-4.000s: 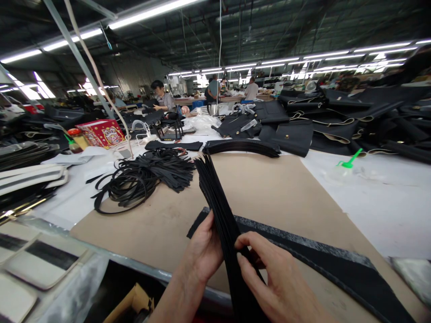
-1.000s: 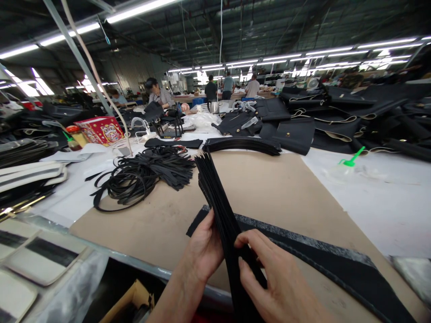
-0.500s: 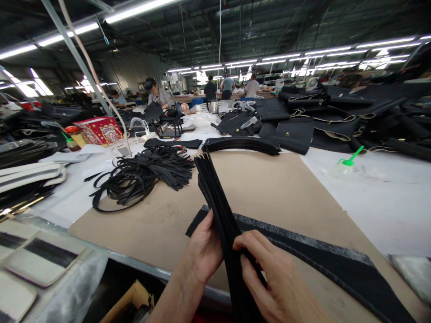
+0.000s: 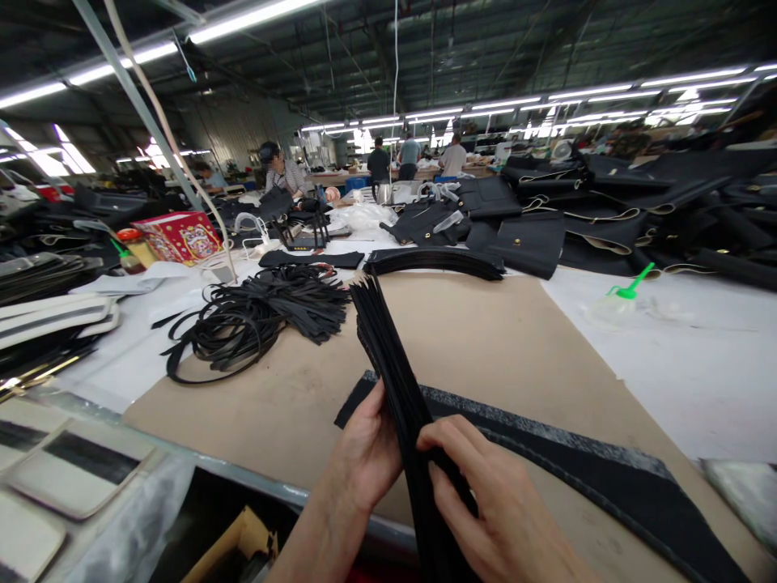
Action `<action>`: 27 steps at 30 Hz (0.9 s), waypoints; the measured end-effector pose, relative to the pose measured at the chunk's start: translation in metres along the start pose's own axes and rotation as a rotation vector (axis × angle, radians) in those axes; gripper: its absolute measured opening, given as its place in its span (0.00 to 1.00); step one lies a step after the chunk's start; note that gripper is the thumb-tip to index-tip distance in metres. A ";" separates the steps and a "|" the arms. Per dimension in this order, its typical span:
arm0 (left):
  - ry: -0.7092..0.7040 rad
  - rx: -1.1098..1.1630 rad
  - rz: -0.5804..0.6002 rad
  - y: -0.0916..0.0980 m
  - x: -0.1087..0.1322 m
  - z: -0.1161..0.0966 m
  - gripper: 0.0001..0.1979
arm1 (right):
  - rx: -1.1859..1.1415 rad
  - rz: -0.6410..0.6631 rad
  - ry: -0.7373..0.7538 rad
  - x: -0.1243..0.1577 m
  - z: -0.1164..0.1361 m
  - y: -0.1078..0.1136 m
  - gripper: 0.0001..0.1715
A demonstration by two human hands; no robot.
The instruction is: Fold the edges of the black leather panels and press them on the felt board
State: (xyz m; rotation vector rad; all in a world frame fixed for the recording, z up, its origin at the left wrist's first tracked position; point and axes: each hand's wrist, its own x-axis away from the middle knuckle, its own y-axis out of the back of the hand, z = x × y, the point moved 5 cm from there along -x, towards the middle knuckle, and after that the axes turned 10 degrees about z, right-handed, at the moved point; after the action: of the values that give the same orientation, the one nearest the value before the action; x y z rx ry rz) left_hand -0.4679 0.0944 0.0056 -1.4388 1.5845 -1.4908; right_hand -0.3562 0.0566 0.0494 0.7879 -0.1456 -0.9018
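A thick stack of long black leather-like strips (image 4: pixel 388 348) stands tilted in front of me, its upper ends fanned slightly apart. My left hand (image 4: pixel 367 449) is closed round the stack from the left, with most of its fingers hidden behind it. On the right edge, my right hand (image 4: pixel 486 486) pinches the strips between thumb and fingers. Beneath both hands lies a long black curved panel (image 4: pixel 583 461) with a grey, mottled band along its upper edge. The stack's lower end runs out of view at the bottom.
A brown sheet (image 4: pixel 486 332) covers the table. Coiled black straps (image 4: pixel 243 324) lie left, and a stack of curved black pieces (image 4: pixel 437 261) lies ahead. A bottle with a green nozzle (image 4: pixel 628 291) is at right. Black bag pieces (image 4: pixel 583 202) are heaped behind; people work farther back.
My right thumb and fingers have shifted very slightly left along the strips' edge. The left hand and the stack look almost unmoved.
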 end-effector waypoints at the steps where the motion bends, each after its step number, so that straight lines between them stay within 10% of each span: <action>1: 0.003 0.007 0.003 0.000 0.000 0.000 0.18 | -0.002 0.018 -0.005 0.000 0.001 0.000 0.15; 27: -0.003 -0.031 0.011 0.001 0.000 0.001 0.18 | 0.075 -0.019 0.028 0.001 0.008 0.004 0.15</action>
State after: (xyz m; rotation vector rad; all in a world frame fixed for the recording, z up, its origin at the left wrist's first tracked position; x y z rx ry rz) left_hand -0.4679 0.0943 0.0041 -1.4461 1.6183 -1.4628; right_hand -0.3563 0.0534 0.0576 0.8722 -0.1480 -0.9072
